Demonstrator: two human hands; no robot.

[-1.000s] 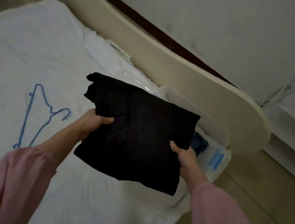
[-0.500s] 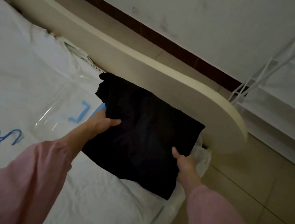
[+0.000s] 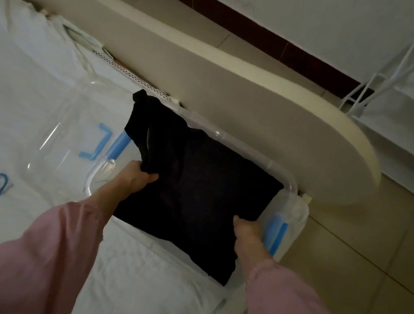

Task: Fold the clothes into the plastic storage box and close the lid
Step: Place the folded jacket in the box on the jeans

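A: Where's it held?
B: Left hand (image 3: 135,178) grips the folded black cloth garment's (image 3: 196,187) left edge, right hand (image 3: 247,230) pinches its near-right edge, over the clear plastic storage box (image 3: 296,212).
A: Handling?
B: Light and limp, I'd judge; support both sides or the fold sags.

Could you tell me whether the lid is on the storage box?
No, the clear lid lies on the bed beside the storage box.

I see a blue hanger (image 3: 1,175) lying on the white sheet (image 3: 23,93) at left. A cream board (image 3: 236,91) edges the bed; beyond it are tiled floor (image 3: 372,260), a dark baseboard (image 3: 246,21) and a white wire rack (image 3: 370,81).
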